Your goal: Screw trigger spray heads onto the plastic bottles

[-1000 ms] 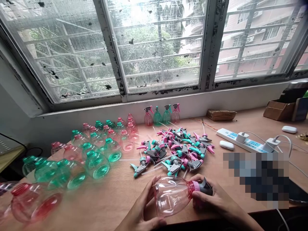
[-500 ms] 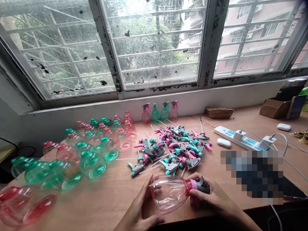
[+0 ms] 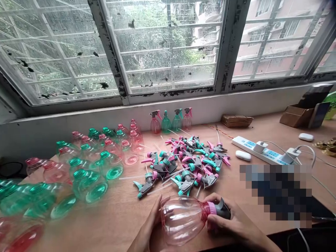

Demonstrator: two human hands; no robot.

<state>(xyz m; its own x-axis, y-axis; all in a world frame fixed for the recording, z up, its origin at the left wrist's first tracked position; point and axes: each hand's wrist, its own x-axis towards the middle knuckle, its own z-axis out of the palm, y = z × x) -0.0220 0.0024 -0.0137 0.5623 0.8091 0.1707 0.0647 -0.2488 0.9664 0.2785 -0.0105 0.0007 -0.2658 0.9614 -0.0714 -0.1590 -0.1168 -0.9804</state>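
A clear pink spray bottle [image 3: 182,218] lies on its side between my hands at the table's front edge, its base to the left. My left hand [image 3: 151,227] is curved round the base end, fingers partly hidden behind the bottle. My right hand [image 3: 228,217] is closed about the pink collar and the grey spray head [image 3: 223,209] at the neck. The collar sits on the bottle's mouth; how tightly cannot be seen. Just beyond lies a heap of loose trigger spray heads [image 3: 189,164] in grey, pink and teal, with thin clear tubes.
Many open pink and green bottles [image 3: 90,185] stand on the left. Several bottles with spray heads [image 3: 155,123] stand by the wall. To the right are a power strip [image 3: 265,150] with plugs, a white case [image 3: 243,155], a brown package [image 3: 237,120] and a blurred dark object [image 3: 278,196].
The view has shifted slightly, moving the standing bottles left in the picture. The held bottle has turned a little, and its base sits lower. Both hands keep their places on it.
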